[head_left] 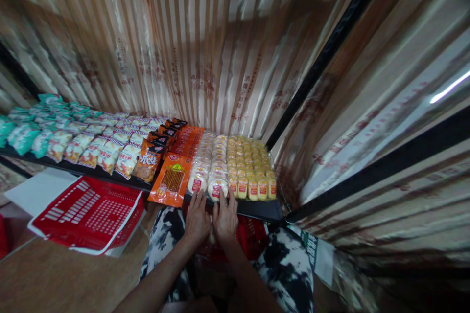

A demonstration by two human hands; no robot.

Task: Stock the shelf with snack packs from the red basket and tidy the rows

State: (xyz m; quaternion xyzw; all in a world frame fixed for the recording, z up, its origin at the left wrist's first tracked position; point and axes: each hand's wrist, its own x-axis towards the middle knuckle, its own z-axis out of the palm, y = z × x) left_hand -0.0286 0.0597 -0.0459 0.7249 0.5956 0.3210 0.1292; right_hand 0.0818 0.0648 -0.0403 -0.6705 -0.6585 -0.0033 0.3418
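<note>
Where L hand (198,217) & R hand (226,217) touch, fingers extended: rnd wht pkgs (217,187), clear-wrapped, red-labelled.

The left edge cuts off the teal plastic snack bags (26,138), and print on the round white plastic-wrapped packs (214,184) is illegible.

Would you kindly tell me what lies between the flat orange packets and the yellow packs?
In the head view, two rows of round white packs in clear wrapping lie between the orange packets and the yellow packs.
</note>
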